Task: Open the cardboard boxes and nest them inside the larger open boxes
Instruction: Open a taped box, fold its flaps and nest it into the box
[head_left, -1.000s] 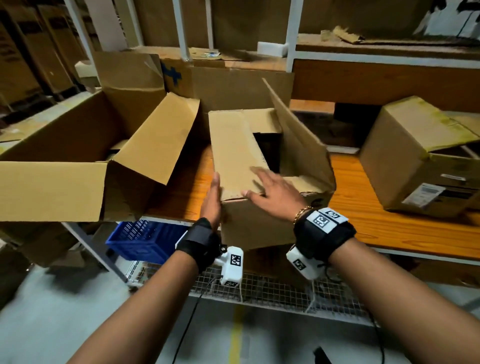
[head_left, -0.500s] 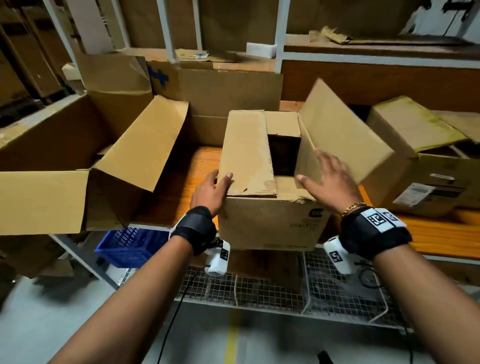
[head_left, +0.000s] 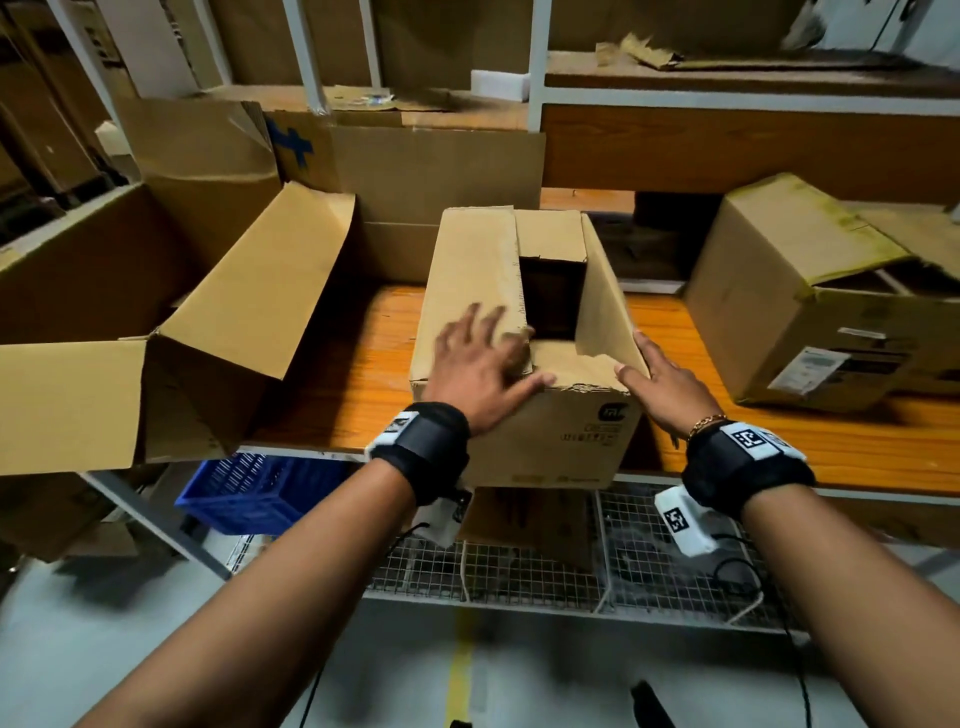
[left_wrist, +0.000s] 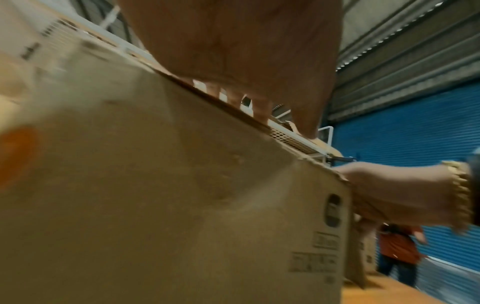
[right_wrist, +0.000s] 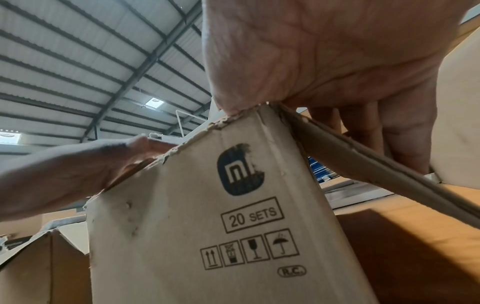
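The small box (head_left: 524, 332) sat at the front edge of the orange wooden shelf (head_left: 810, 441), between a large open box (head_left: 171, 332) and another carton (head_left: 826, 312). The left hand (head_left: 480, 366) lay flat on its top flap; the right hand (head_left: 665, 382) pressed its right flap with fingers straight. A corrugated metal roof (right_wrist: 78, 67) spanned overhead.

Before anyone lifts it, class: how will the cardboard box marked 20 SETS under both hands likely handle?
The cardboard box probably feels light: the gap between its top flaps looks dark and empty. Its torn, frayed top edge suggests soft walls that may buckle under the left hand. Overhanging the shelf edge, it could tip forward if the right hand pulls.
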